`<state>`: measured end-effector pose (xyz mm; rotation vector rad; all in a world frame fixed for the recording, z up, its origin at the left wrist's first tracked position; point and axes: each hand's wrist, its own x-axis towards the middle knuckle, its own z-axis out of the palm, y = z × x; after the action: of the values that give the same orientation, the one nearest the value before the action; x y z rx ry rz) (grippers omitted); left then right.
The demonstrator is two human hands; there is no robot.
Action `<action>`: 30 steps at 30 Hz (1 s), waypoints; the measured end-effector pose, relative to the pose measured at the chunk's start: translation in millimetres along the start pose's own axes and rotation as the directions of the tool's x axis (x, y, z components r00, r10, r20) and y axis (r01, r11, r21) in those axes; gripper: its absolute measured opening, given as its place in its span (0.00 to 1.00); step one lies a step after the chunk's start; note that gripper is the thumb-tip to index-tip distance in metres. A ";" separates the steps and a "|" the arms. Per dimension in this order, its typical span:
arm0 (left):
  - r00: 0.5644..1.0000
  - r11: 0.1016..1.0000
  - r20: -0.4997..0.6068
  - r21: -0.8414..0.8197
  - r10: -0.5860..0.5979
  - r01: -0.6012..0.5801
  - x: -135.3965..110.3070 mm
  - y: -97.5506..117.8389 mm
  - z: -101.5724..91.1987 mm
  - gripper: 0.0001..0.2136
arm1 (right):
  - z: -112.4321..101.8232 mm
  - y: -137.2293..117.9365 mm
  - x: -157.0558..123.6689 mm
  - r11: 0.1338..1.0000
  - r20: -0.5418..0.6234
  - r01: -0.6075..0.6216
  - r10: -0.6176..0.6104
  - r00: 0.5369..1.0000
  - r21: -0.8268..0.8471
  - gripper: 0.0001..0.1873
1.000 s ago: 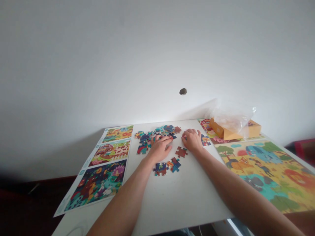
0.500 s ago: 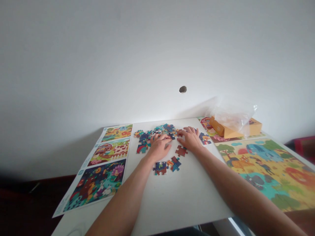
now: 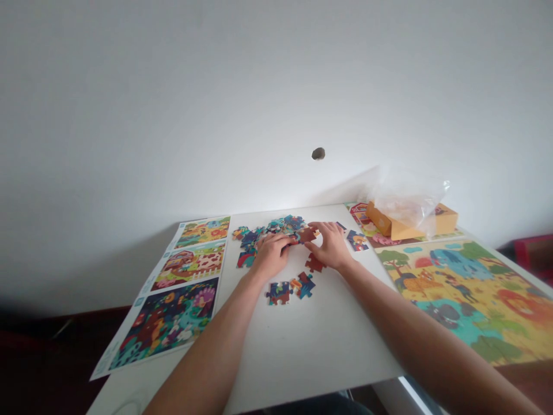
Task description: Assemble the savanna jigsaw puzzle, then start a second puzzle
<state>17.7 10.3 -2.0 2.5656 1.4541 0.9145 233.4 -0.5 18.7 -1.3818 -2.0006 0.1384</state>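
Observation:
My right hand (image 3: 332, 246) pinches a brown puzzle piece (image 3: 307, 235) between thumb and fingers. To its left, my left hand (image 3: 272, 255) has its fingers closed at the edge of a dark red and blue puzzle piece (image 3: 295, 238), mostly hidden by the fingertips and neighbouring pieces. Behind both hands lies a heap of colourful puzzle pieces (image 3: 283, 223). Another brown piece (image 3: 314, 263) rests below my right hand. Nearer to me are a blue and brown piece (image 3: 279, 293) and a pair of touching pieces (image 3: 305, 285). A piece with an orange figure (image 3: 358, 241) lies at the right.
A sheet with three printed pictures (image 3: 163, 324) lies along the left of the white table (image 3: 298, 351). On the right are an animal picture (image 3: 470, 300), an opened orange box (image 3: 408, 227) and a clear plastic bag (image 3: 408, 196). A wall (image 3: 216, 115) stands behind.
My right hand now grips a brown piece near the heap. The fingers of my left hand have curled in from lying flatter over the pieces. The whole view has shifted slightly.

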 end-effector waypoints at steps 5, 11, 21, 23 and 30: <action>0.999 0.997 -0.016 -0.064 -0.034 0.033 1.8 -10.1 0.2 0.12 | -2.5 -8.8 -7.4 0.958 0.267 0.243 -0.276 0.923 0.149 0.27; 0.998 0.996 -0.043 -0.077 -0.052 0.049 3.0 -9.1 0.9 0.11 | -1.7 -6.6 -9.4 0.962 0.348 0.243 -0.272 0.897 0.127 0.32; 1.000 0.989 -0.019 -0.143 -0.025 0.022 2.3 -7.1 -0.8 0.15 | -7.1 -7.3 -10.2 0.993 0.317 0.073 -0.098 0.943 0.090 0.25; 1.000 0.984 -0.003 -0.179 -0.012 0.011 1.6 -7.0 0.0 0.16 | -5.7 -7.3 -10.7 0.987 0.297 0.111 -0.140 0.945 0.115 0.25; 0.977 0.987 -0.141 -0.043 -0.162 0.158 -1.3 -5.1 -6.0 0.20 | -3.7 -5.5 -8.8 0.943 0.332 0.286 -0.327 0.885 0.167 0.14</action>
<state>10.2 10.7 0.7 2.3618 1.6413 1.1090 233.0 -11.5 19.8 -1.0009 -2.4444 0.3755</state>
